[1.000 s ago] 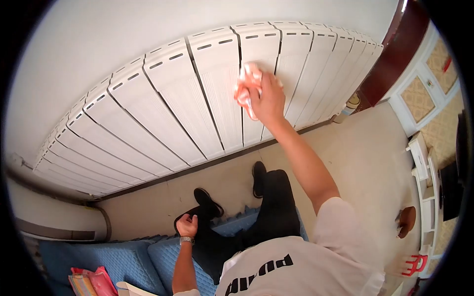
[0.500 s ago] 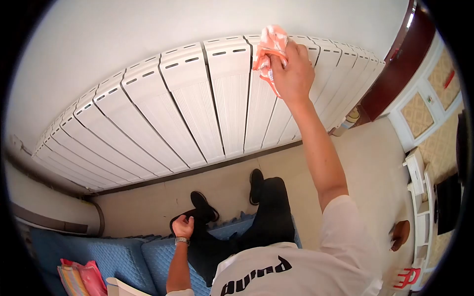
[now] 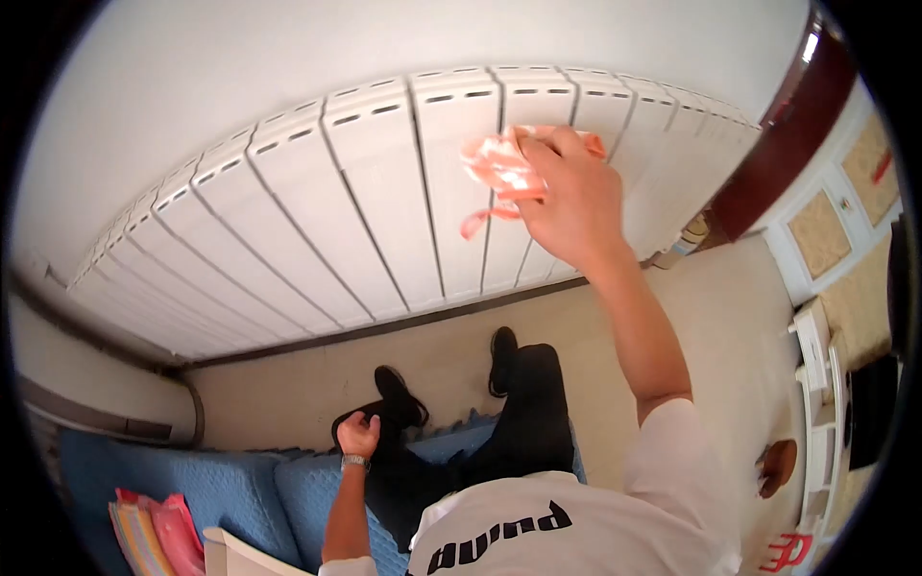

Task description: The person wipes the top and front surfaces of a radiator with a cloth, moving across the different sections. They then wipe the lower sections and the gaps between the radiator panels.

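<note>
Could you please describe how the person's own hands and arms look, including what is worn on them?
The left hand and right hand are gloveless. A silvery band, probably a watch, circles the left wrist. Both sleeves are pale and short.

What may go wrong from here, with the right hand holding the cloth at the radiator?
The cloth has a loose end that might snag on the slotted white radiator. Only the right hand grips the cloth; the left hand rests at the leg, so the cloth could slip free.
</note>
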The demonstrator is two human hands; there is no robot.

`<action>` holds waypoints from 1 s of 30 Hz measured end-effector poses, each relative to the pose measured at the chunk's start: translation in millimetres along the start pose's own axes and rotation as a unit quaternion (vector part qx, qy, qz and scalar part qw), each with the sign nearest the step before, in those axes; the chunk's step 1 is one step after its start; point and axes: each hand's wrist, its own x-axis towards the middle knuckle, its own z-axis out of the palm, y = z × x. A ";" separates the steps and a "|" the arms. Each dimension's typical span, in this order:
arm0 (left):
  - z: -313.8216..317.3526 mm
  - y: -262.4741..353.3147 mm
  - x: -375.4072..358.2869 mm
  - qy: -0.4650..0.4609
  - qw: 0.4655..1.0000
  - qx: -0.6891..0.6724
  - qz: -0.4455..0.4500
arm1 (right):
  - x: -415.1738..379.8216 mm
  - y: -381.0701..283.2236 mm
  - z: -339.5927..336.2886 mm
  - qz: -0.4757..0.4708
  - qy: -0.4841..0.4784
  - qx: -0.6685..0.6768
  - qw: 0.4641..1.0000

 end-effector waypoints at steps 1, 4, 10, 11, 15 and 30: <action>-0.1 -4.0 -1.6 -0.010 0.999 0.034 0.002 | -1.0 -11.7 -10.0 -0.027 -0.036 -0.029 0.999; 2.6 -8.9 -1.2 -0.043 0.994 0.093 -0.035 | -0.9 -34.0 -31.3 -0.082 -0.079 -0.067 0.991; 0.8 -5.9 -2.4 -0.046 0.995 0.072 -0.044 | 8.9 -86.0 -84.5 -0.198 -0.189 -0.119 0.954; 1.4 -5.4 -3.1 -0.047 0.996 0.059 -0.054 | 8.7 -97.3 -94.4 -0.223 -0.188 -0.141 0.946; 1.6 -0.8 -1.4 -0.042 0.996 0.046 -0.056 | -11.1 -124.2 -124.4 -0.343 -0.134 -0.138 0.919; -4.3 2.7 -1.0 -0.070 0.992 0.089 -0.050 | 3.6 -146.8 -159.5 -0.226 -0.279 -0.124 0.925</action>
